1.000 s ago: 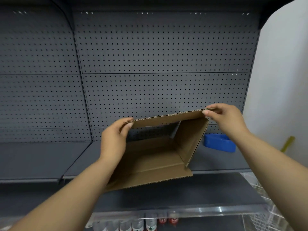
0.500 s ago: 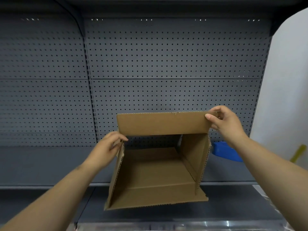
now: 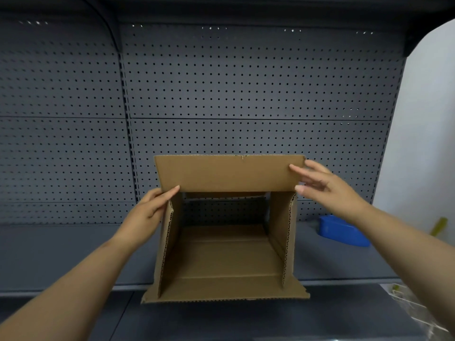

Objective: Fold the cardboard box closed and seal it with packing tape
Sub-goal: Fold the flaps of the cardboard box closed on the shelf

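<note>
The light is dim, soft and even, falling from above the box (image 3: 226, 173). The white wall (image 3: 430, 119) right of the box is the brightest area. Tiny glints dot the pegboard (image 3: 246, 82) high above the box. The box's inside is shaded, darkest at its far end, and a faint shadow lies on the shelf (image 3: 61, 254) below it. The fingers (image 3: 302, 169) of the right hand (image 3: 330, 190) at the box's upper right corner are slightly smeared. Far from the box, straight lines bow towards the edges, and the clear plastic (image 3: 418, 313) to its lower right is blurred.
</note>
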The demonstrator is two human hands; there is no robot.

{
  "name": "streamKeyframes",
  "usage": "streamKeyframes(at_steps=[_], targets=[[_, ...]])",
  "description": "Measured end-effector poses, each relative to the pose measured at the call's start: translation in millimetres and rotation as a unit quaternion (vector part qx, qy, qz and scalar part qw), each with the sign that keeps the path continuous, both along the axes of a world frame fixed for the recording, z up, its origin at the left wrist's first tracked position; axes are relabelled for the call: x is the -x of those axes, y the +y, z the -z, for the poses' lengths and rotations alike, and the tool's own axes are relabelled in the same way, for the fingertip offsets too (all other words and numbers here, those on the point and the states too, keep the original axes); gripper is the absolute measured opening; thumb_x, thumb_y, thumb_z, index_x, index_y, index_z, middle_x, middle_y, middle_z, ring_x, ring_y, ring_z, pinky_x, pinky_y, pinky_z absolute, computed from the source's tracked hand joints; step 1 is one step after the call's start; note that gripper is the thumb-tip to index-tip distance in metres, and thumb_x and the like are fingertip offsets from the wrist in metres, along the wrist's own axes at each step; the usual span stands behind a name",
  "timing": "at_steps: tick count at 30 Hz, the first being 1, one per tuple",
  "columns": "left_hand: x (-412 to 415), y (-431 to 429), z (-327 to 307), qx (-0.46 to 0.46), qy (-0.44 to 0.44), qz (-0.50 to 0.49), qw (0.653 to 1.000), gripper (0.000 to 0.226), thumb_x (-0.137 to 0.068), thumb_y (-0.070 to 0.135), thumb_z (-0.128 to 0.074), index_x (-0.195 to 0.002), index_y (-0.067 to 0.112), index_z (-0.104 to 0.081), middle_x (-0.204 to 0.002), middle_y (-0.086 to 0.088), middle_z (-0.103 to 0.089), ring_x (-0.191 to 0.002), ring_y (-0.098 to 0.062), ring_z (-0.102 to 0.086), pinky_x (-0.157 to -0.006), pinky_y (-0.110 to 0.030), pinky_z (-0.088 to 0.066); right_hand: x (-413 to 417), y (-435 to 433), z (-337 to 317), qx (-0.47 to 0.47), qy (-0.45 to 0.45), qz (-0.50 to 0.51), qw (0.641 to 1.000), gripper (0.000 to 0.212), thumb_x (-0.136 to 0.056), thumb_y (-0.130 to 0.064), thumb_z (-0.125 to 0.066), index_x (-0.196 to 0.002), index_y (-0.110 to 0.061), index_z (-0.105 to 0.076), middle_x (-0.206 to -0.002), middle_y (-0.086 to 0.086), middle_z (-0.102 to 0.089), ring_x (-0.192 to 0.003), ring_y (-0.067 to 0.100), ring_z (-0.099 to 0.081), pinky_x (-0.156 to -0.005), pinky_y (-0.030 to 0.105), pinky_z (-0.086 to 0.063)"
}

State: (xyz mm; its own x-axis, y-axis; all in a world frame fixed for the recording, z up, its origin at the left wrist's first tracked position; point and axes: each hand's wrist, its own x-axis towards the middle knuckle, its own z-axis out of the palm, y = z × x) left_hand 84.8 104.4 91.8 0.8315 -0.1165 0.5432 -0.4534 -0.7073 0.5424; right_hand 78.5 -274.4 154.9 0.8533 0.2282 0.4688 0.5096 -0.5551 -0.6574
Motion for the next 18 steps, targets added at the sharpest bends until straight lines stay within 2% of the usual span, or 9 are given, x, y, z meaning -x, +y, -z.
streamKeyframes(at_steps=[2,4,8,10,11,13,14,16,18], targets=[[-3,5,1,-0.004,0.0,0.003,1.0,0.054,-0.098,0.01,-0.036,-0.123,0.058,-0.034,-0.125,0.013,-0.039,-0.115,-0.004,-0.039,-0.097,-0.019,-0.029,0,-2,4,0.079,0.033,-0.028,0.996,0.073,-0.081,-0.024,-0.072,-0.134,-0.051,-0.029,-0.145,-0.02,-0.009,-0.136,0.002,-0.022,-0.113,0.022,-0.022],[-5,8,2,-0.016,0.0,0.001,1.0,0.051,-0.098,0.015,-0.037,-0.125,0.058,-0.032,-0.127,0.013,-0.038,-0.117,-0.004,-0.038,-0.097,-0.021,-0.03,-2,-1,7,0.141,0.024,-0.014,0.99,0.092,-0.072,-0.03,-0.079,-0.132,-0.059,-0.016,-0.143,-0.025,-0.002,-0.134,-0.003,-0.012,-0.111,0.022,-0.019],[-6,8,2,-0.025,-0.012,-0.029,0.999,0.052,-0.093,0.022,-0.05,-0.126,0.055,-0.026,-0.128,0.012,-0.037,-0.114,-0.004,-0.038,-0.092,-0.021,-0.033,-11,11,15,0.194,-0.038,0.047,0.979,0.111,-0.068,-0.032,-0.082,-0.133,-0.056,0.005,-0.141,-0.029,0.007,-0.129,-0.008,-0.006,-0.107,0.023,-0.023],[-6,5,5,-0.036,-0.047,-0.067,0.996,0.067,-0.088,0.024,-0.059,-0.13,0.054,-0.016,-0.132,0.007,-0.042,-0.106,-0.01,-0.046,-0.088,-0.025,-0.038,-16,19,24,0.192,-0.081,0.081,0.975,0.118,-0.068,-0.033,-0.082,-0.132,-0.053,0.016,-0.143,-0.03,0.013,-0.133,-0.006,-0.008,-0.111,0.032,-0.027],[-6,3,8,-0.031,-0.061,-0.088,0.994,0.08,-0.085,0.025,-0.062,-0.133,0.052,-0.005,-0.137,0.003,-0.044,-0.108,-0.014,-0.049,-0.089,-0.029,-0.041,-18,23,30,0.174,-0.097,0.095,0.975,0.122,-0.068,-0.032,-0.082,-0.132,-0.049,0.021,-0.144,-0.029,0.015,-0.137,-0.003,-0.011,-0.111,0.034,-0.028],[-5,-4,16,0.033,-0.076,-0.116,0.99,0.105,-0.08,0.024,-0.069,-0.132,0.047,0.02,-0.139,0.001,-0.047,-0.12,-0.021,-0.049,-0.093,-0.037,-0.041,-22,31,42,0.12,-0.12,0.116,0.979,0.128,-0.069,-0.027,-0.083,-0.129,-0.048,0.028,-0.146,-0.028,0.011,-0.142,0.008,-0.023,-0.108,0.037,-0.035],[-5,-7,21,0.075,-0.076,-0.118,0.987,0.113,-0.079,0.023,-0.07,-0.129,0.045,0.028,-0.136,0.0,-0.05,-0.121,-0.023,-0.049,-0.092,-0.036,-0.04,-24,34,49,0.089,-0.13,0.119,0.98,0.13,-0.069,-0.024,-0.083,-0.126,-0.049,0.031,-0.147,-0.029,0.008,-0.141,0.012,-0.03,-0.106,0.037,-0.038],[-5,-10,30,0.132,-0.067,-0.123,0.981,0.118,-0.077,0.02,-0.072,-0.127,0.042,0.033,-0.133,-0.001,-0.053,-0.119,-0.023,-0.05,-0.09,-0.032,-0.037,-26,39,62,0.038,-0.149,0.117,0.981,0.129,-0.071,-0.017,-0.082,-0.124,-0.047,0.033,-0.145,-0.036,0.0,-0.136,0.013,-0.04,-0.101,0.034,-0.042],[-3,-9,38,0.164,-0.049,-0.125,0.977,0.115,-0.077,0.018,-0.073,-0.137,0.039,0.022,-0.133,-0.002,-0.051,-0.12,-0.023,-0.049,-0.092,-0.031,-0.036,-28,40,73,0.02,-0.148,0.111,0.983,0.123,-0.074,-0.015,-0.079,-0.129,-0.048,0.025,-0.142,-0.038,-0.017,-0.133,0.013,-0.045,-0.098,0.031,-0.043]])
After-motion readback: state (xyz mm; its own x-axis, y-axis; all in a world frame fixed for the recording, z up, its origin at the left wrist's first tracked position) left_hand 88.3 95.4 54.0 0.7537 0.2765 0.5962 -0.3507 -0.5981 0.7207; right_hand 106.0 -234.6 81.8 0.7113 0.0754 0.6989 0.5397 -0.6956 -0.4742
